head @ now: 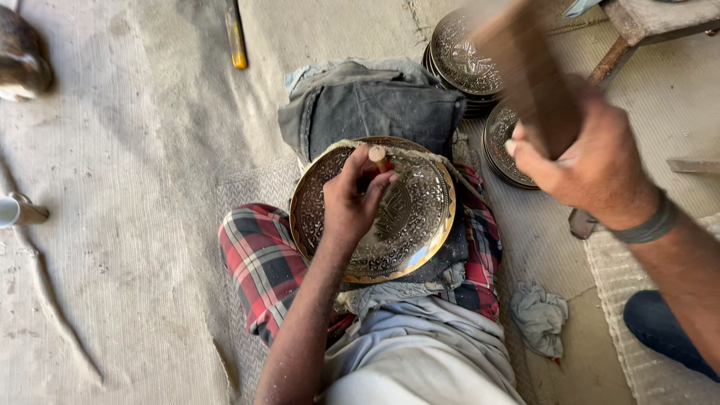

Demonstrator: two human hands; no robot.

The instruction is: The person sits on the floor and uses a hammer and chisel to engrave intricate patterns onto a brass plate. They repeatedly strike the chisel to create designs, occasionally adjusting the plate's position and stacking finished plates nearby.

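Matted floor, right hand (592,161) raised, mallet (529,71)

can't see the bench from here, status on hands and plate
Left hand pins punch on engraved brass plate. Right hand grips raised wooden mallet. Nothing between them.

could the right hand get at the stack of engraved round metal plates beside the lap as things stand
Probably not at once. The right hand is raised and wrapped around a blurred wooden mallet, so it has no free grip. The stack of engraved round metal plates lies uncovered on the mat just below it, so nothing else bars the way.
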